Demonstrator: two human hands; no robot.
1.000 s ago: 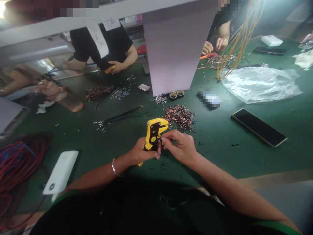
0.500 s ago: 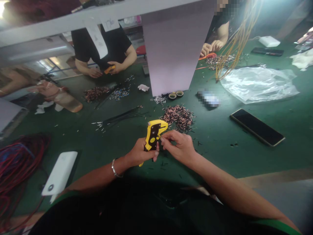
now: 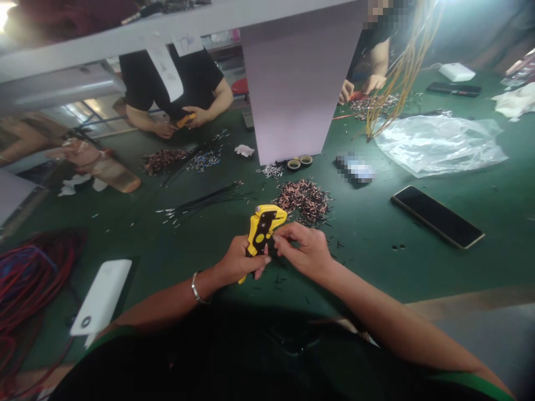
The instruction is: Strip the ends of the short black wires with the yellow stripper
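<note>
My left hand (image 3: 246, 260) is wrapped round the handles of a yellow and black wire stripper (image 3: 262, 227), held upright with its head pointing up and away from me. Close against the tool's right side, my right hand (image 3: 303, 245) is closed in a pinch of thumb and forefinger. Whatever lies between those fingertips is too small to make out. Just beyond the tool sits a heap of short black wire pieces with copper-coloured ends (image 3: 304, 201). To the left lie longer black wires with silvery tips (image 3: 200, 201).
Two tape rolls (image 3: 300, 162) and silvery terminals (image 3: 271, 170) lie by the upright panel (image 3: 298, 94). A phone (image 3: 437, 216) and plastic bag (image 3: 443, 145) are on the right. A power bank (image 3: 101, 298) and red cables (image 3: 33, 278) lie left. Co-workers sit across the table.
The fingers of my left hand have drawn in slightly round the stripper's handles. My right hand stays almost in place. At the back right, a co-worker's hands have moved apart.
</note>
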